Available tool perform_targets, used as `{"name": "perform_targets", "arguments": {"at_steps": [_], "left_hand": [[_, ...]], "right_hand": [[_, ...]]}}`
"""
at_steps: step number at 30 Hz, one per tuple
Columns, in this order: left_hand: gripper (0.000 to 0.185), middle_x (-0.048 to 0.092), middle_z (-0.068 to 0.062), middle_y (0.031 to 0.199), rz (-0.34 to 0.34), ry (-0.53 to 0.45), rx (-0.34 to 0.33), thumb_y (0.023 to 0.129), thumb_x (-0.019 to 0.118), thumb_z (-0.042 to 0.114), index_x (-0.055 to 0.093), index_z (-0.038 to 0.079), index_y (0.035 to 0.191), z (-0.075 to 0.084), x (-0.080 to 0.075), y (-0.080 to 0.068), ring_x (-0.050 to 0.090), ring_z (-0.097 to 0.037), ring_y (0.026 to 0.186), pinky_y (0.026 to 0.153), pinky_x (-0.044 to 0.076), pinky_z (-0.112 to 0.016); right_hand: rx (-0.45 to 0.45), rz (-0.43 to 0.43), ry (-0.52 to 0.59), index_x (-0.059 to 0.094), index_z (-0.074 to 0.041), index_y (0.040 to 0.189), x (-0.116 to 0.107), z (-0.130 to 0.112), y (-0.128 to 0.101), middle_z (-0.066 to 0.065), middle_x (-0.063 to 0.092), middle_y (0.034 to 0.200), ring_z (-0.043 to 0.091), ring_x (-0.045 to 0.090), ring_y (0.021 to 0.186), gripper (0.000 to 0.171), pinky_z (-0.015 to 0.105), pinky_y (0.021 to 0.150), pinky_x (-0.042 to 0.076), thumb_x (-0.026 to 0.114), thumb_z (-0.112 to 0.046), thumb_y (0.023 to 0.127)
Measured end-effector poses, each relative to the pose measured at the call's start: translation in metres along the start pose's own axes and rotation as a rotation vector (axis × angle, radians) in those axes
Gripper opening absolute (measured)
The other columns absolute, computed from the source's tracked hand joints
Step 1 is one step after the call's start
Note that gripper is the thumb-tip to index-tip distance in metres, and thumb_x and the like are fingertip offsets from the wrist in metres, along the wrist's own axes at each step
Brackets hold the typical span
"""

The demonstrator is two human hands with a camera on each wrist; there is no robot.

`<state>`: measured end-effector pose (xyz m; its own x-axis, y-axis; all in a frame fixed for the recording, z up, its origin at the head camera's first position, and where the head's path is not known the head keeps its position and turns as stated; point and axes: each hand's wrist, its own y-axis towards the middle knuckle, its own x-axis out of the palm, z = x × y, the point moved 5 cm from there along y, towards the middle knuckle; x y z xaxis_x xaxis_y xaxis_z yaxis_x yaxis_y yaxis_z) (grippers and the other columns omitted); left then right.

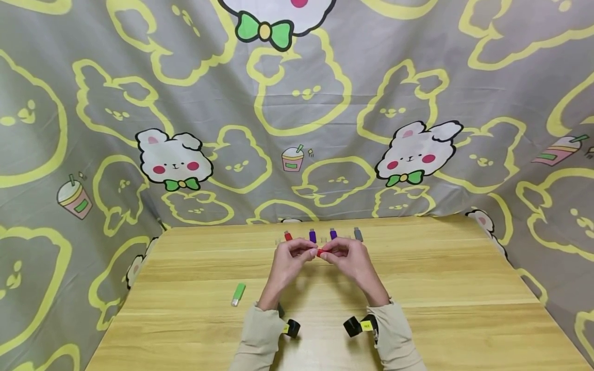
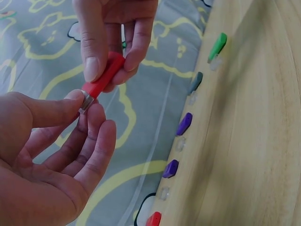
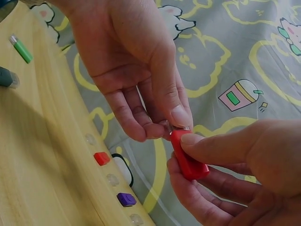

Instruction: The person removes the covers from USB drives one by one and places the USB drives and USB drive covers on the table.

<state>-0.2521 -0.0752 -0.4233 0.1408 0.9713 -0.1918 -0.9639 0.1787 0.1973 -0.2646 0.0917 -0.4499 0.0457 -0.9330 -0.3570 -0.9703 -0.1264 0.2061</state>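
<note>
Both hands meet over a red USB flash drive (image 2: pixel 104 77), held raised above the tabletop. My right hand (image 3: pixel 235 165) pinches its red body between thumb and fingers. At the drive's metal end, my left hand (image 2: pixel 56 155) pinches with thumb and index finger, its other fingers loosely bent. Something clear shows by that end, partly hidden by the fingertips; I cannot tell whether it is a cap. Just beyond the hands, a row holds another red drive (image 1: pixel 287 236), two purple drives (image 1: pixel 312 236) and a grey drive (image 1: pixel 358 234).
Small clear caps (image 3: pixel 112 179) lie among the row of drives. On the wooden table (image 1: pixel 185 319), a green drive (image 1: pixel 238 294) lies left of my left forearm. Patterned grey cloth (image 1: pixel 315 175) hangs behind the table and along its sides.
</note>
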Motion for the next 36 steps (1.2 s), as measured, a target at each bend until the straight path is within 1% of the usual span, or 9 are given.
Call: {"name": "perform_targets", "arguments": {"at_steps": [4, 6, 12, 15, 20, 25, 29, 32, 36], "left_hand": [[0.01, 0.072, -0.028, 0.097, -0.005, 0.001, -0.001, 0.092, 0.071, -0.007, 0.073, -0.012, 0.1, 0.002, 0.0, 0.0, 0.07, -0.041, 0.087, 0.073, 0.057, -0.024], [0.01, 0.072, -0.028, 0.097, -0.006, 0.005, -0.001, 0.092, 0.072, -0.007, 0.073, -0.012, 0.1, 0.0, 0.0, 0.001, 0.07, -0.041, 0.087, 0.074, 0.058, -0.025], [0.01, 0.074, -0.024, 0.097, 0.011, 0.028, -0.012, 0.092, 0.074, -0.004, 0.075, -0.009, 0.099, -0.026, -0.001, 0.009, 0.071, -0.038, 0.086, 0.073, 0.059, -0.028], [0.01, 0.074, -0.022, 0.098, 0.014, 0.0, -0.019, 0.091, 0.075, -0.003, 0.076, -0.008, 0.1, -0.035, -0.001, 0.011, 0.072, -0.036, 0.087, 0.074, 0.06, -0.03], [0.009, 0.074, -0.018, 0.099, 0.007, -0.044, -0.037, 0.09, 0.076, -0.003, 0.078, -0.004, 0.099, -0.037, -0.004, 0.01, 0.073, -0.028, 0.086, 0.076, 0.061, -0.03], [0.007, 0.074, -0.015, 0.099, -0.004, -0.024, -0.059, 0.091, 0.075, -0.002, 0.078, -0.002, 0.098, -0.036, -0.007, 0.009, 0.072, -0.022, 0.084, 0.076, 0.06, -0.028], [0.008, 0.074, -0.018, 0.1, -0.01, -0.041, -0.073, 0.092, 0.074, -0.003, 0.077, -0.006, 0.099, -0.037, -0.01, 0.008, 0.073, -0.023, 0.085, 0.078, 0.061, -0.032], [0.008, 0.074, -0.019, 0.1, -0.015, -0.048, -0.069, 0.092, 0.073, -0.003, 0.076, -0.008, 0.098, -0.036, -0.011, 0.008, 0.074, -0.025, 0.085, 0.078, 0.062, -0.033], [0.008, 0.074, -0.019, 0.098, -0.009, -0.047, -0.071, 0.092, 0.074, -0.003, 0.076, -0.008, 0.098, -0.034, -0.012, 0.008, 0.074, -0.026, 0.084, 0.077, 0.062, -0.033]], "right_hand": [[0.015, -0.01, 0.015, 0.078, -0.005, 0.09, -0.001, 0.001, -0.001, 0.006, 0.074, 0.09, 0.018, 0.071, 0.077, 0.007, 0.023, 0.066, 0.057, 0.083, -0.003, 0.086], [0.019, -0.015, 0.022, 0.078, -0.004, 0.091, -0.002, 0.002, -0.001, 0.007, 0.074, 0.091, 0.019, 0.072, 0.078, 0.007, 0.024, 0.067, 0.057, 0.082, -0.004, 0.086], [0.023, -0.028, 0.036, 0.078, -0.003, 0.093, -0.003, 0.0, -0.001, 0.009, 0.074, 0.093, 0.022, 0.073, 0.081, 0.007, 0.024, 0.068, 0.059, 0.082, -0.004, 0.087], [0.024, -0.03, 0.035, 0.078, -0.004, 0.093, -0.002, -0.002, -0.002, 0.008, 0.074, 0.092, 0.02, 0.072, 0.08, 0.007, 0.025, 0.068, 0.059, 0.082, -0.003, 0.086], [0.028, -0.025, 0.023, 0.078, -0.004, 0.091, -0.001, -0.004, -0.003, 0.006, 0.074, 0.089, 0.018, 0.071, 0.077, 0.007, 0.025, 0.067, 0.058, 0.082, -0.003, 0.086], [0.052, -0.019, 0.019, 0.077, -0.005, 0.089, 0.003, -0.005, -0.004, 0.004, 0.073, 0.087, 0.016, 0.07, 0.076, 0.006, 0.024, 0.066, 0.057, 0.082, -0.003, 0.087], [0.07, -0.036, 0.038, 0.076, -0.004, 0.089, 0.007, -0.005, -0.004, 0.005, 0.073, 0.086, 0.018, 0.071, 0.076, 0.006, 0.024, 0.066, 0.057, 0.081, -0.001, 0.087], [0.071, -0.038, 0.043, 0.075, -0.002, 0.089, 0.008, -0.005, -0.004, 0.006, 0.074, 0.084, 0.02, 0.072, 0.075, 0.005, 0.023, 0.065, 0.056, 0.08, -0.001, 0.088], [0.076, -0.038, 0.046, 0.076, -0.003, 0.089, 0.008, -0.007, -0.005, 0.005, 0.074, 0.084, 0.02, 0.072, 0.075, 0.005, 0.023, 0.065, 0.056, 0.081, -0.002, 0.087]]}}
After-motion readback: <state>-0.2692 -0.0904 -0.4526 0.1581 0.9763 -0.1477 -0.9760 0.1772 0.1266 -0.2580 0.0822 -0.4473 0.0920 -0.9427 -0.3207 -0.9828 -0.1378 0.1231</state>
